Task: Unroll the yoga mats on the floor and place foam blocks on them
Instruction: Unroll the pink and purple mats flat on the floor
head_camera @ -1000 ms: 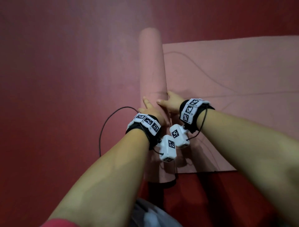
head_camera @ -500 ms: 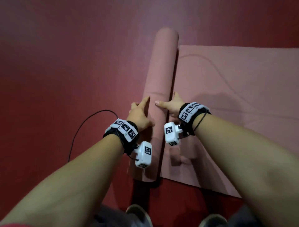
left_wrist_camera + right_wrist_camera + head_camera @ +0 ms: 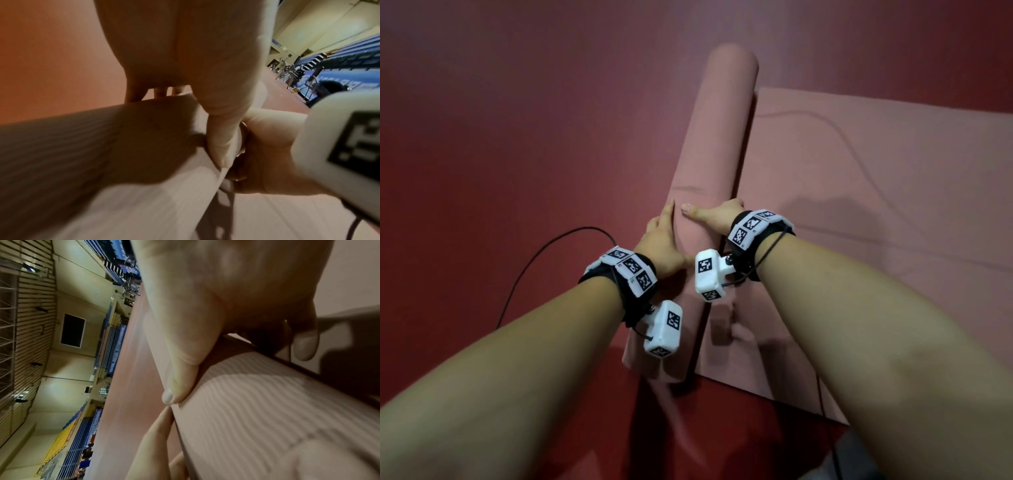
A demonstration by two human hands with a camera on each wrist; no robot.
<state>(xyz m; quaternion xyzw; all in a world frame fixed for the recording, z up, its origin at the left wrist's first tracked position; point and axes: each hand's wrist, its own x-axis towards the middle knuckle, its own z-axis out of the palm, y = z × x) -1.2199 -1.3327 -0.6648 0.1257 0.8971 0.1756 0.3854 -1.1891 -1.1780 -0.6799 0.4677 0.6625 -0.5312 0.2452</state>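
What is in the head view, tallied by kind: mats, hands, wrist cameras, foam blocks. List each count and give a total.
Pink yoga mat, partly unrolled: 1
Hands on its roll: 2, left hand and right hand
White wrist cameras: 2, left, right
Foam blocks: 0 in view
Total: 5

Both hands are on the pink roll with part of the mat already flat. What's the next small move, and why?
Probably push the roll a little further left, away from the flat part of the mat. Much of it is still wound up, and the left hand and right hand already rest on it with bare red floor ahead.
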